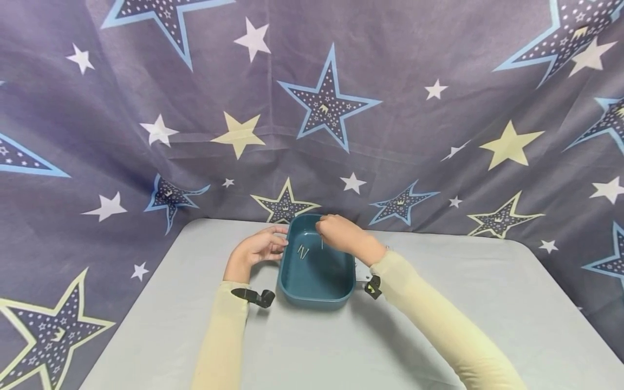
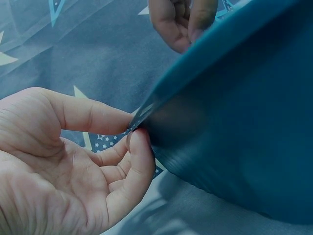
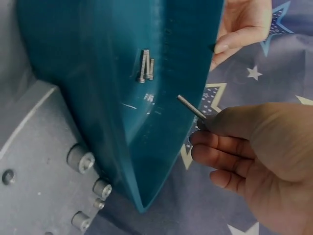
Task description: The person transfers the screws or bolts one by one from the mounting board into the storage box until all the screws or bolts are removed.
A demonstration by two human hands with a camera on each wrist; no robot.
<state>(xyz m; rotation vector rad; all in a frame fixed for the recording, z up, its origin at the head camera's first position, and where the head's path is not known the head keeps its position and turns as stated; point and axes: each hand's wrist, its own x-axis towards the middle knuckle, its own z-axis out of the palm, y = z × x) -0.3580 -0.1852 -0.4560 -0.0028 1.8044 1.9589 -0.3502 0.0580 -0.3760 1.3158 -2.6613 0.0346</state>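
Note:
A teal plastic bin (image 1: 319, 279) stands on the table, and my left hand (image 1: 263, 245) holds its left wall. In the left wrist view the thumb and curled fingertips (image 2: 141, 147) meet at the wall's edge. Over the far right part of the bin, my right hand (image 1: 341, 234) pinches a bolt (image 3: 190, 106) between thumb and fingers. Its threaded shank points out over the inside of the bin; the other end is hidden in the fingers. Several socket-head bolts (image 3: 145, 66) lie together on the bin's floor.
Right beside the bin is a grey metal plate (image 3: 34, 147) with holes and several socket-head bolts (image 3: 80, 159) standing in it; my right arm mostly covers it in the head view. A star-patterned curtain (image 1: 302, 162) hangs behind the light grey table (image 1: 161, 325).

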